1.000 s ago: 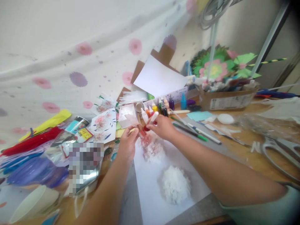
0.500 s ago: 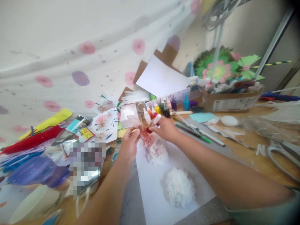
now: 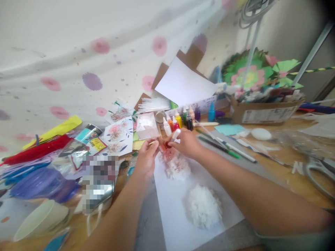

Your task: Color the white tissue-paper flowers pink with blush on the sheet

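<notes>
My left hand (image 3: 147,155) is closed on a small clear case with a reddish-brown inside (image 3: 163,143). Pinched in my right hand (image 3: 190,143) is a short white-handled brush (image 3: 175,135), its reddish-brown head close against the case. Just below both hands, a fluffy white paper-like pompom (image 3: 178,169) shows a pinkish-brown tint on its upper part. A second pompom (image 3: 205,207), all white, lies nearer to me. Both rest on a white sheet of paper (image 3: 170,216).
Small paint bottles (image 3: 177,120) stand behind my hands. Pens (image 3: 222,148) and scissors (image 3: 318,176) lie to the right, before a cardboard box (image 3: 267,113). On the left are a purple plastic bowl (image 3: 39,184), a pale cup (image 3: 42,219) and red craft stems (image 3: 39,150).
The whole view has shifted slightly, with things appearing a little further right. Both hands keep their holds, the brush head still at the case.
</notes>
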The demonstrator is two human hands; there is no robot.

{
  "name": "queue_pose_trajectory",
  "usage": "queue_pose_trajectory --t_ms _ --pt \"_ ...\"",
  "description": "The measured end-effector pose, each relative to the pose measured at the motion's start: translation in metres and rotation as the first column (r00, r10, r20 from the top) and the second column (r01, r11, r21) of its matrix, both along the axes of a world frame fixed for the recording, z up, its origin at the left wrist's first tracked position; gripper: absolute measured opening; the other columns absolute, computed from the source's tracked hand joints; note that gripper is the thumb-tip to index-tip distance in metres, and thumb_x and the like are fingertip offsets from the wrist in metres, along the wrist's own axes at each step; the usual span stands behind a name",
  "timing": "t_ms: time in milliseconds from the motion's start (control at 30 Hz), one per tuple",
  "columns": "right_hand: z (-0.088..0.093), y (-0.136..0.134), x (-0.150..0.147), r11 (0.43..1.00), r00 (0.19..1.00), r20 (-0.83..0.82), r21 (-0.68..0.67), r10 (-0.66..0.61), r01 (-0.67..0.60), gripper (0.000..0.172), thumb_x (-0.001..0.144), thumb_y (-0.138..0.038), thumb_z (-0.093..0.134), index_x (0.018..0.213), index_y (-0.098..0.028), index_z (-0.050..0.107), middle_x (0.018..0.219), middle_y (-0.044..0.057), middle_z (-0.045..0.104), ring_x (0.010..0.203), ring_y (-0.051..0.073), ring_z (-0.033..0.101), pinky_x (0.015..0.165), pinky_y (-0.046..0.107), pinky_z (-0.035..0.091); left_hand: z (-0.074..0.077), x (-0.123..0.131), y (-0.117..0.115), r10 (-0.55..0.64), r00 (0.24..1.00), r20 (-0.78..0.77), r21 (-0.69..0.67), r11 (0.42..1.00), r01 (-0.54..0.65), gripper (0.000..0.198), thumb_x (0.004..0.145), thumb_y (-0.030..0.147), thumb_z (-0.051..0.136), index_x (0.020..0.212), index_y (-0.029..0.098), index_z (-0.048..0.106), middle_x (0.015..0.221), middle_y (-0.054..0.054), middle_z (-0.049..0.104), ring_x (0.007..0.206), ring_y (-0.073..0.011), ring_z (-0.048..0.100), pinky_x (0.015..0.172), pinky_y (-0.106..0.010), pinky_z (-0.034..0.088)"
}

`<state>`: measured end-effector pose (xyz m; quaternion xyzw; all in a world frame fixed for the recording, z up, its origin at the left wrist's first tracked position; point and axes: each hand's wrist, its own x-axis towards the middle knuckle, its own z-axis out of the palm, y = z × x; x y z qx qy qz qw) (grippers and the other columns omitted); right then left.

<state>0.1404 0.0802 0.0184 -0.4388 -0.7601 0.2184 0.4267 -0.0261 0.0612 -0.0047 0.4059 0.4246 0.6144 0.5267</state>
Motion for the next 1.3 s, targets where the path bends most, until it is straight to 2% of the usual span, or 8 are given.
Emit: queue_pose_trajectory --t_ms 367,500,633,767,867,1000,1133,1300 --pt "-0.0013 0.0029 -0.002 0.991 0.995 -0.059 -0.097 0.084 -0.089 0.008 0.077 -0.018 0.068 0.082 -0.021 0.073 0.085 0.002 0.072 0.082 0.016 0.064 0.076 0.027 0.046 0.0009 0.0007 0.0005 0.021 1.0 -0.006 -0.018 1.0 -0.021 0.043 0.058 0.034 0.084 0.091 0.017 0.061 0.085 -0.001 0.07 0.072 -0.0126 0.063 0.074 -0.027 0.048" --pt "-0.0011 0.0019 -0.0014 0.993 0.997 0.061 -0.102 -0.049 0.056 0.004 0.073 -0.019 0.071 0.076 -0.02 0.074 0.081 0.003 0.072 0.082 0.02 0.063 0.076 0.031 0.045 0.0019 0.0022 -0.0012 0.024 1.0 -0.006 -0.026 0.999 -0.024 0.044 0.058 0.036 0.084 0.091 0.017 0.061 0.082 -0.002 0.07 0.07 -0.0139 0.064 0.073 -0.029 0.048" --pt "-0.0019 0.0013 -0.0015 0.99 0.995 -0.061 -0.114 0.081 -0.088 0.008 0.078 -0.02 0.067 0.081 -0.022 0.073 0.083 0.001 0.073 0.081 0.017 0.064 0.076 0.028 0.046 0.0024 0.0014 -0.0018 0.033 0.999 -0.011 -0.013 0.999 -0.033 0.043 0.058 0.035 0.084 0.09 0.018 0.061 0.082 -0.001 0.069 0.069 -0.0128 0.063 0.073 -0.028 0.048" --pt "-0.0037 0.0029 -0.0019 0.989 0.998 0.028 -0.14 -0.051 0.055 0.005 0.074 -0.019 0.069 0.075 -0.021 0.073 0.08 0.002 0.072 0.078 0.018 0.063 0.072 0.029 0.045 0.0021 -0.0005 -0.0015 0.023 1.0 -0.011 -0.01 1.0 -0.023 0.041 0.061 0.037 0.082 0.091 0.018 0.061 0.083 -0.002 0.069 0.071 -0.0142 0.064 0.073 -0.029 0.048" --pt "-0.0046 0.0044 -0.0026 0.996 0.998 -0.057 -0.079 0.028 -0.032 0.007 0.077 -0.02 0.067 0.081 -0.021 0.073 0.084 0.001 0.072 0.082 0.017 0.063 0.076 0.028 0.045 0.0004 -0.0013 -0.0006 0.031 0.999 -0.007 0.002 1.0 -0.031 0.042 0.06 0.035 0.083 0.091 0.017 0.061 0.082 -0.001 0.069 0.068 -0.0115 0.062 0.073 -0.026 0.047" --pt "-0.0045 0.0067 -0.0018 0.992 0.991 0.099 -0.085 -0.087 0.095 0.006 0.072 -0.021 0.072 0.077 -0.021 0.075 0.083 0.004 0.07 0.082 0.02 0.062 0.076 0.031 0.044 -0.0029 -0.0009 0.0013 0.039 0.999 0.002 -0.003 0.999 -0.039 0.044 0.059 0.036 0.083 0.091 0.018 0.059 0.085 -0.002 0.069 0.072 -0.0134 0.064 0.074 -0.028 0.048" --pt "-0.0027 0.0074 -0.0005 0.998 1.0 0.007 -0.068 -0.006 0.007 0.009 0.077 -0.022 0.068 0.084 -0.023 0.074 0.084 0.002 0.071 0.083 0.018 0.063 0.076 0.029 0.045 -0.0041 0.0013 0.0026 0.047 0.999 -0.006 -0.008 0.999 -0.047 0.045 0.058 0.035 0.084 0.091 0.018 0.06 0.083 -0.001 0.069 0.074 -0.0132 0.063 0.074 -0.026 0.047" --pt "-0.0036 0.0077 -0.002 0.991 0.992 0.084 -0.084 -0.097 0.104 0.007 0.076 -0.023 0.069 0.08 -0.022 0.075 0.082 0.004 0.071 0.083 0.02 0.062 0.074 0.031 0.045 -0.0027 0.003 0.0031 0.043 0.999 0.004 -0.007 0.999 -0.043 0.046 0.057 0.036 0.084 0.091 0.017 0.06 0.085 -0.001 0.068 0.074 -0.0131 0.063 0.073 -0.026 0.047"
